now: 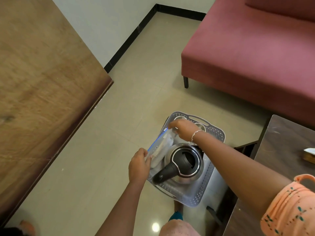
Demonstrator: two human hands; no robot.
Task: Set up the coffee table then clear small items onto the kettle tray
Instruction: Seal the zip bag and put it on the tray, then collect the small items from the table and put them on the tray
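Note:
A grey perforated tray [207, 181] sits low in front of me on a stand. On it stands a steel kettle [183, 163] with a black lid and handle. Along the tray's left side is a clear zip bag [161, 147] with a blue seal strip and pale contents. My left hand [139, 165] pinches the bag's near end. My right hand [183, 129], with a bracelet at the wrist, holds its far end above the tray's back corner. Two steel cups [201, 126] show at the tray's far end, partly hidden by my right hand.
A dark wooden coffee table [286, 150] is at the right with a small box [309, 155] on it. A large wooden table [42, 82] fills the left. A pink sofa [255, 48] stands at the back right. Beige tiled floor lies between them.

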